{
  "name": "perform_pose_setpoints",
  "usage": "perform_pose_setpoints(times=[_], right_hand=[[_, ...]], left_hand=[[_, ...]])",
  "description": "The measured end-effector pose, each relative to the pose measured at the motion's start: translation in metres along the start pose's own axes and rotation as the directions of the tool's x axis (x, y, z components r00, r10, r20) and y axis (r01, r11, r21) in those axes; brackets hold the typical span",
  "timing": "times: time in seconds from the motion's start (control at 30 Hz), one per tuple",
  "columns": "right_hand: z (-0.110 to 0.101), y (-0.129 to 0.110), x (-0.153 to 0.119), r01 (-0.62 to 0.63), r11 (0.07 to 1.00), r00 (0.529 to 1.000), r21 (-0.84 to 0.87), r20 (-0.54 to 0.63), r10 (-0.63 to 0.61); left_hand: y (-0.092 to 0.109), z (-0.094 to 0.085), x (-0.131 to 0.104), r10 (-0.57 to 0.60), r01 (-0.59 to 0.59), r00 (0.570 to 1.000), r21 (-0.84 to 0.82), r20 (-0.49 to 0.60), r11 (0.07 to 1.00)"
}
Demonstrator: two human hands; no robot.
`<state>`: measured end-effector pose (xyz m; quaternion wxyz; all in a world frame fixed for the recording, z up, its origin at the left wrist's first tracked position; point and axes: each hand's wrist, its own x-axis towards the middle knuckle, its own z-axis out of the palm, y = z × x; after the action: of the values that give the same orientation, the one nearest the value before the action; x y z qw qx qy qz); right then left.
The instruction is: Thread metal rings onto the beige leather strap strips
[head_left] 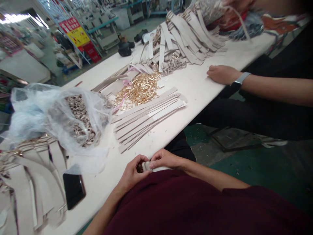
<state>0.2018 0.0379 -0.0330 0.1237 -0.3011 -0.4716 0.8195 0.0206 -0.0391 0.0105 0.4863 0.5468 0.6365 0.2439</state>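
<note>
Here on my feed, the pale strap (146, 166) sits at the near edge of the table, on the wearer's side of the gold buckle heap (144, 88). The left hand (132, 171) has fingers and thumb closed on it; the right hand (165, 159) pinches it from the other side. A small curl shows between them; finer detail is hidden. My read: steady pressure from the left, small thumb movements from the right and aligned edges suit this piece, since a loose pinch could let the curl twist.

Outward now: flat strips (146, 120) lie between the heap and the hands. Left of the heap, a clear plastic bag (56, 111) holds small loops. Right of it rests a co-worker's hand (222, 74). Writing? Far beyond the heap, a red-and-yellow sign (79, 36) carries characters too blurred to read.
</note>
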Motion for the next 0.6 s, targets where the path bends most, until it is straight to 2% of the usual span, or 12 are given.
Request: perform_pose_setpoints(times=[0.1,0.2,0.33,0.47,0.6], right_hand=[[-0.001,0.003,0.0,0.01,1.0,1.0,0.015,-0.007,-0.01],[-0.002,0.004,0.0,0.057,0.998,0.998,0.017,-0.026,-0.057],[-0.004,0.002,-0.004,0.096,0.995,0.995,-0.041,-0.025,-0.097],[-0.007,0.001,-0.007,0.05,0.997,0.998,-0.059,0.027,-0.048],[-0.003,0.008,-0.001,0.036,0.999,0.998,-0.031,0.059,-0.034]], left_hand=[[-0.002,-0.004,-0.002,-0.034,0.038,0.999,-0.168,0.026,0.985],[-0.002,-0.009,-0.001,-0.107,0.142,0.987,-0.356,0.117,0.924],[-0.001,-0.008,0.004,-0.184,0.243,0.968,-0.463,0.17,0.852],[-0.001,-0.001,0.009,-0.181,0.229,0.971,-0.4,0.153,0.888],[-0.002,-0.002,0.005,-0.124,0.128,0.992,-0.222,0.034,0.967]])
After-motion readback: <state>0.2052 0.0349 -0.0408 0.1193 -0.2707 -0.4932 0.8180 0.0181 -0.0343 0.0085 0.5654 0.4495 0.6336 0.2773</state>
